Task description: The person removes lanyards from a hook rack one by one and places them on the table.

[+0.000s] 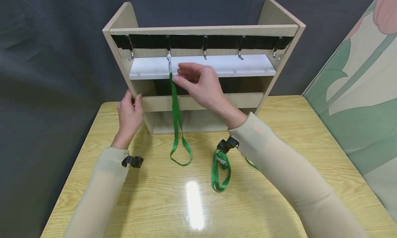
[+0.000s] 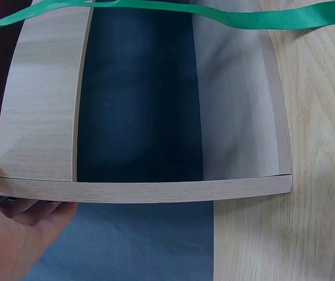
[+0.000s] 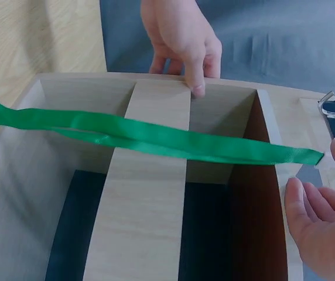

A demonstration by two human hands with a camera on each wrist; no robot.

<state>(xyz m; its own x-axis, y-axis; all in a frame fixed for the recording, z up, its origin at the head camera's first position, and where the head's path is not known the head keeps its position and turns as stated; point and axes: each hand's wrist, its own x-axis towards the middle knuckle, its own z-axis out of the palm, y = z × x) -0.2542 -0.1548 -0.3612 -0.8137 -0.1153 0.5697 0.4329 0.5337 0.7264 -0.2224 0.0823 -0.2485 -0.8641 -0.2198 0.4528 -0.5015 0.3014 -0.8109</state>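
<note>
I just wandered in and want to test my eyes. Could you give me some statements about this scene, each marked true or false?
1. A green lanyard hangs from a hook on the rack. True.
2. The left hand holds the hanging lanyard. False: it grips the rack's side panel.
3. The right hand is close to the hanging lanyard's upper part. True.
4. The rack has only three hooks. False: it has five.
5. A second lanyard hangs beside the first. False: it lies on the table.
</note>
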